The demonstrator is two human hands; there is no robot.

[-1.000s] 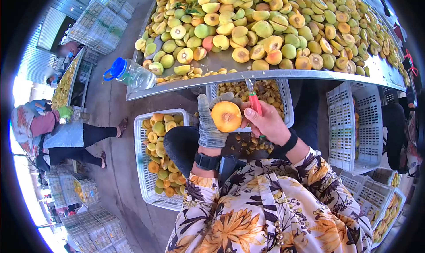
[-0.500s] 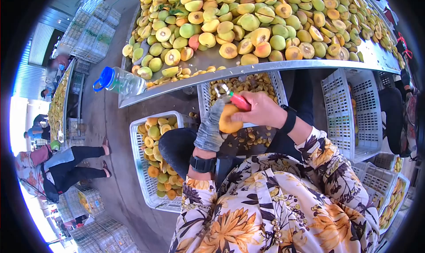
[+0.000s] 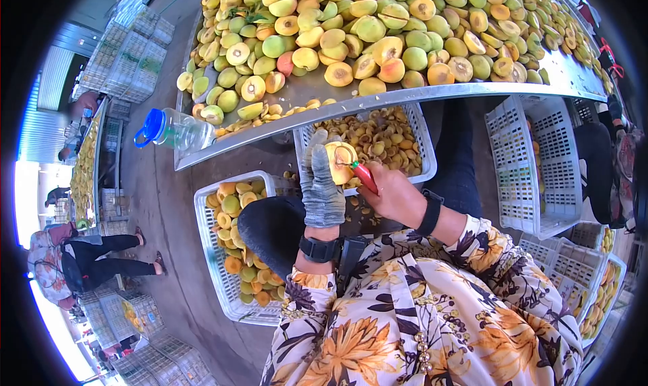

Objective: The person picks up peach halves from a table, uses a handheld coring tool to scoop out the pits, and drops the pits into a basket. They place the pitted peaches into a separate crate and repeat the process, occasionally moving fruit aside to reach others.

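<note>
My left hand (image 3: 322,196), in a grey glove, holds a peach half (image 3: 337,155) with its cut face turned up toward me. In my right hand (image 3: 399,197), bare, is a small tool with a red handle (image 3: 365,177) and a green collar. Its tip meets the cut face of the peach half; the exact shape of the tip is hard to make out. Both hands are above a white crate (image 3: 426,140) that contains peach scraps and peelings, just in front of the metal table's edge (image 3: 283,125).
Peach halves (image 3: 337,74) lie heaped on the table. A blue-capped bottle (image 3: 185,131) is at its left corner. A crate of peaches (image 3: 210,268) stands by my left knee, and white crates (image 3: 540,177) are at right. A person (image 3: 91,261) is at far left.
The peach half has been turned so its cut face shows. My left fingers have straightened upward behind it, and my right hand has moved lower and right, bringing the tool to the cut face.
</note>
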